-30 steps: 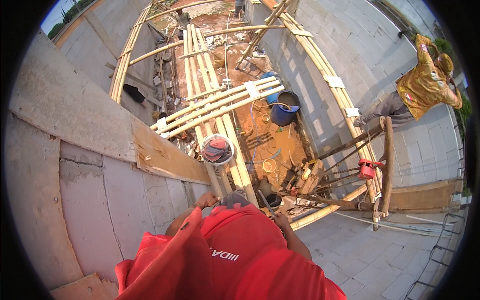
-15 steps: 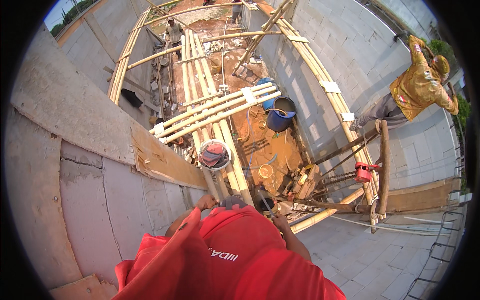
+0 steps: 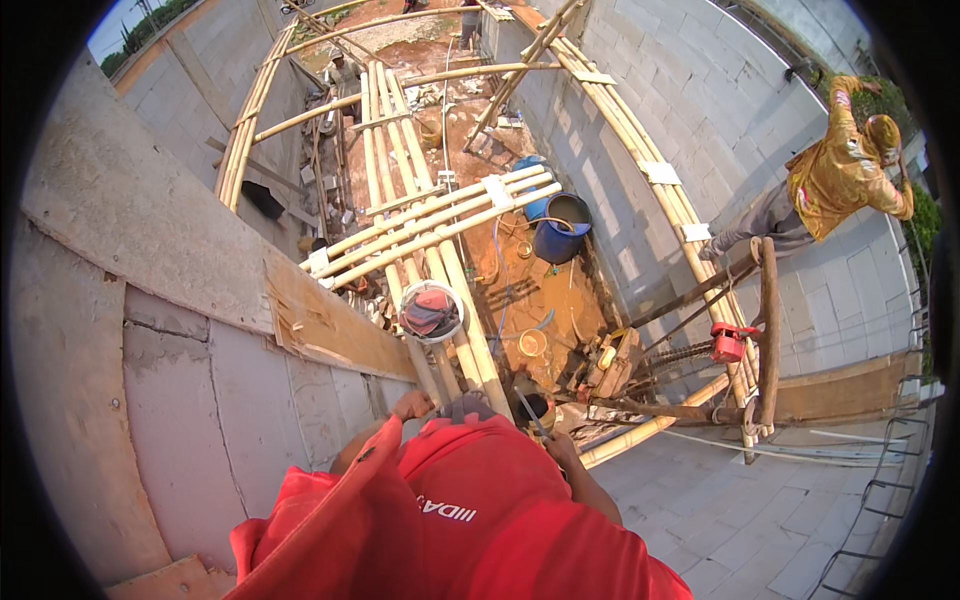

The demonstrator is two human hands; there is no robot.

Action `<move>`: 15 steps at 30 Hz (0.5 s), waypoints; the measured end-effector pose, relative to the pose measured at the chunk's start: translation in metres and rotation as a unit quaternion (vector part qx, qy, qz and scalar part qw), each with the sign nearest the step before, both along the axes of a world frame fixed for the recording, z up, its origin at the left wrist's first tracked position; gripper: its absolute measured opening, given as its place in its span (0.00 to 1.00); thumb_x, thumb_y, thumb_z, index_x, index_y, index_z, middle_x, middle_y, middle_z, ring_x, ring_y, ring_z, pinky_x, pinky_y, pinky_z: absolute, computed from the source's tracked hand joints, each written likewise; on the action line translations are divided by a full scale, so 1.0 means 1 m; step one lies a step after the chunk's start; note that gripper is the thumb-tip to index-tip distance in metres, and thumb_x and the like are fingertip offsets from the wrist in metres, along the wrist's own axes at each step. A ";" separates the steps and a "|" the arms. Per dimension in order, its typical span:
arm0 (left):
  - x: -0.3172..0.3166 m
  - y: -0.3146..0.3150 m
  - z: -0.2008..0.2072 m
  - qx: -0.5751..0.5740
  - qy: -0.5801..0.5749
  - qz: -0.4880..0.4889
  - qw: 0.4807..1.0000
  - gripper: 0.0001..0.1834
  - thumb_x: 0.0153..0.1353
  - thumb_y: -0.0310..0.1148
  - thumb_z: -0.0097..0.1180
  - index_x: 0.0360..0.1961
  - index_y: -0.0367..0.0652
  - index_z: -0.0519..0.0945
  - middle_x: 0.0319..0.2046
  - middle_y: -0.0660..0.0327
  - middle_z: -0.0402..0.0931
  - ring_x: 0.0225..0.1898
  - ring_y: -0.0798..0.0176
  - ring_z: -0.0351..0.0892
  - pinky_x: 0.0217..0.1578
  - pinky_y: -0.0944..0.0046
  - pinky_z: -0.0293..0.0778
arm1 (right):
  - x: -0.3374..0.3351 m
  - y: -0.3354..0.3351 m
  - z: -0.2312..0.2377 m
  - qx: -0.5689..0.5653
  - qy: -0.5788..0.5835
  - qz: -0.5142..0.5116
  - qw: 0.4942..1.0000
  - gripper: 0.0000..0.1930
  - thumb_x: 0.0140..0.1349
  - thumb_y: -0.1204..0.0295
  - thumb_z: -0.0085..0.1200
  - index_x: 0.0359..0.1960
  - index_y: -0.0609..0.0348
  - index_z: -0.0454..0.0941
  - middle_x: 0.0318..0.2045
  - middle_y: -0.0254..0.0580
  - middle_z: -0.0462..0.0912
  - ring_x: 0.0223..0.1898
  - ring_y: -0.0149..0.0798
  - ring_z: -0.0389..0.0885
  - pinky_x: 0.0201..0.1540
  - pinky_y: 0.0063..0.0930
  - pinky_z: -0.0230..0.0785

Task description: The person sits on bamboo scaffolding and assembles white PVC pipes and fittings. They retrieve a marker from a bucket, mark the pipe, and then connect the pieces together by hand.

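My left hand (image 3: 412,404) is at the inner side of the left wall, close to the lower ends of the bamboo poles. Its fingers look curled, and whatever they hold is hidden. On the other side of my red shirt, my right hand (image 3: 561,446) grips a thin grey bar (image 3: 530,412) that points up and to the left; its kind cannot be made out. A white bucket (image 3: 431,311) with dark red cloth-like contents rests on the bamboo poles (image 3: 470,352) in front of me.
Bamboo scaffolding (image 3: 420,225) crosses ahead above a muddy floor (image 3: 560,300). Blue drums (image 3: 556,243) stand below. At right, a red chain hoist (image 3: 729,342) hangs from a wooden frame (image 3: 768,330). A co-worker (image 3: 845,185) is up on the right wall; another person (image 3: 343,72) is far ahead.
The co-worker at right has shifted slightly to the right, with the arms moved. The far person at left has bent lower. My hands stay almost in place, and the bar has shifted slightly.
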State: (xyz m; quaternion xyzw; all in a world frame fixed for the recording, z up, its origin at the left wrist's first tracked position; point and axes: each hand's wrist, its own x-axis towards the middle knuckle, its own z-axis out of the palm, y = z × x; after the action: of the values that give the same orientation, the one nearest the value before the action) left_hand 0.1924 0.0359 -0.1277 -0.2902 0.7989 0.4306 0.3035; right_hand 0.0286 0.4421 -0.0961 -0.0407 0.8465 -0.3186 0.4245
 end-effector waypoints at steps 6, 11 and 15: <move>-0.003 -0.002 0.001 -0.016 -0.016 -0.004 1.000 0.23 0.63 0.53 0.52 0.43 0.46 0.86 0.42 0.48 0.84 0.47 0.43 0.81 0.49 0.50 0.75 | 0.004 0.012 -0.030 -0.005 -0.006 0.018 1.000 0.17 0.62 0.61 0.55 0.39 0.65 0.82 0.23 0.44 0.81 0.23 0.39 0.80 0.29 0.35 0.72; -0.001 0.002 0.003 -0.017 0.033 -0.008 0.999 0.23 0.65 0.48 0.55 0.38 0.35 0.83 0.26 0.57 0.82 0.26 0.62 0.81 0.31 0.61 0.76 | 0.002 0.021 -0.048 0.020 0.022 0.034 0.999 0.15 0.60 0.63 0.54 0.37 0.65 0.79 0.19 0.38 0.78 0.20 0.34 0.77 0.23 0.31 0.69; 0.011 0.006 0.008 0.003 0.033 0.018 0.999 0.22 0.65 0.47 0.54 0.37 0.33 0.82 0.26 0.56 0.82 0.27 0.62 0.81 0.32 0.61 0.76 | 0.007 0.027 -0.072 0.029 0.009 0.043 0.999 0.16 0.60 0.62 0.54 0.40 0.64 0.80 0.20 0.42 0.80 0.21 0.37 0.79 0.25 0.34 0.71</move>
State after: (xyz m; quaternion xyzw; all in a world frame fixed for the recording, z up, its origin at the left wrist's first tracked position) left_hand 0.2033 0.0416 -0.1196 -0.2891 0.8018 0.4477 0.2702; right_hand 0.0357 0.4688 -0.1677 -0.0677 0.8567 -0.2749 0.4313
